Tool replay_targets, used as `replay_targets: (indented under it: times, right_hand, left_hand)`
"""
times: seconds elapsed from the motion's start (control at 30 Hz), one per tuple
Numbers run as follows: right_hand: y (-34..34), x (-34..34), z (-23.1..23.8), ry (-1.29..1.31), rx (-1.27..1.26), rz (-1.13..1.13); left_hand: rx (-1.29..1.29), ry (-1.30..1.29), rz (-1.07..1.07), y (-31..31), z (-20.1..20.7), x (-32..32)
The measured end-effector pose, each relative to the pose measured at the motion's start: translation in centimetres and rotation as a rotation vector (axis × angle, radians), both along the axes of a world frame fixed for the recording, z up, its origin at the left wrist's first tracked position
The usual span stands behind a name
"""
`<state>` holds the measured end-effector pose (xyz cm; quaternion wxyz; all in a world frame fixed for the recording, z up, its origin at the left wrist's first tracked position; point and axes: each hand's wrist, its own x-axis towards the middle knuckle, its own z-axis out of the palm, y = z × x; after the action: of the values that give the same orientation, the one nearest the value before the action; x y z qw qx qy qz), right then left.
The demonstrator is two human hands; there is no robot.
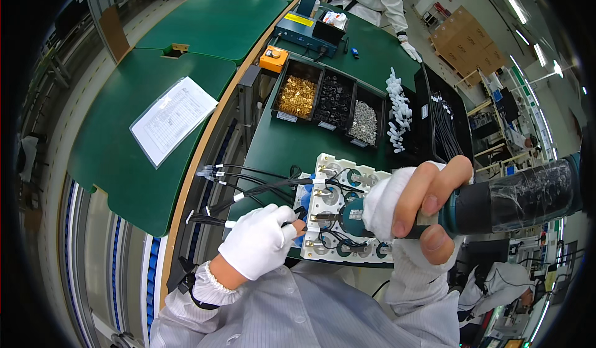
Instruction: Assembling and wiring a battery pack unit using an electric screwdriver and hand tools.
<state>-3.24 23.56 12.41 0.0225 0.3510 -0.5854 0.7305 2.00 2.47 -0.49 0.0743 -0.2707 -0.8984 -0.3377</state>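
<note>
My right hand (pixel 419 202), in a white glove with bare fingertips, is wrapped round a teal and black power screwdriver (pixel 484 206). The driver lies nearly level, its bit pointing left onto the near left part of a white plastic fixture (pixel 323 169). Round teal and clear parts and thin black wires sit in this fixture. At its left edge, my gloved left hand (pixel 259 239) pinches what looks like a black cable end, mostly hidden by the fingers. Black cables (pixel 254 191) with white sleeves run out leftward from the fixture. Blue pieces show along its left side.
Beyond the fixture stand black bins of brass-coloured parts (pixel 297 96), black parts (pixel 334 101) and silver hardware (pixel 364 122). White connectors (pixel 398 109) and a black tray of cables (pixel 424 93) are to the right. A paper sheet (pixel 174 118) lies left. Co-workers are nearby.
</note>
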Motion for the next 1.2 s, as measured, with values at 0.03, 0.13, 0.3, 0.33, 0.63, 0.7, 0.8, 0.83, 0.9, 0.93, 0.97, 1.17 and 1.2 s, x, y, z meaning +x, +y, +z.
replay_targets:
  times: [0.03, 0.13, 0.3, 0.33, 0.63, 0.7, 0.8, 0.83, 0.9, 0.93, 0.97, 1.17, 1.2]
  right_hand:
    - [-0.2, 0.1, -0.1, -0.001, -0.002, 0.001]
    - [-0.5, 0.1, -0.5, -0.06, -0.023, 0.027]
    - [-0.4, 0.1, -0.2, 0.032, 0.146, -0.008]
    - [-0.5, 0.2, -0.2, 0.032, 0.146, -0.006]
    - [-2.0, -0.6, 0.5, 0.013, -0.055, 0.181]
    - [-2.6, 0.2, 0.7, -0.059, -0.236, 0.22]
    - [-1.3, 0.5, 0.6, -0.004, -0.091, 0.265]
    - [-1.2, 0.7, 0.6, -0.02, -0.072, 0.302]
    - [-1.1, 1.1, 0.5, -0.038, -0.05, 0.339]
    - [-1.3, 1.3, 0.1, -0.028, -0.083, 0.318]
    - [-1.4, 1.4, -0.1, -0.017, -0.116, 0.296]
    - [-1.3, 2.8, -0.5, -0.009, 0.026, 0.226]
    - [-1.3, 3.1, -0.5, -0.007, 0.109, 0.164]
  left_hand:
    - [-0.001, -0.003, -0.005, -0.1, 0.0, 0.0]
    - [-0.007, -0.011, -0.009, -0.2, 0.0, 0.0]
    - [-0.011, -0.015, -0.025, -0.1, 0.0, -0.1]
    - [-0.006, -0.008, -0.032, -0.2, -0.1, -0.1]
    - [0.008, -0.004, -0.073, -0.7, -0.8, -0.4]
    - [0.038, 0.011, -0.066, -0.8, -1.0, -0.4]
    - [0.048, 0.009, -0.068, -0.9, -1.2, -0.4]
    - [0.051, 0.007, -0.067, -0.8, -1.2, -0.5]
    - [0.064, 0.023, -0.076, -0.7, -1.3, -0.6]
    - [0.065, 0.021, -0.072, -0.7, -1.3, -0.6]
    - [0.062, 0.024, -0.07, -0.7, -1.3, -0.5]
    - [0.074, 0.039, -0.059, -0.5, -1.2, -0.5]
    - [0.072, 0.041, -0.056, -0.5, -1.3, -0.4]
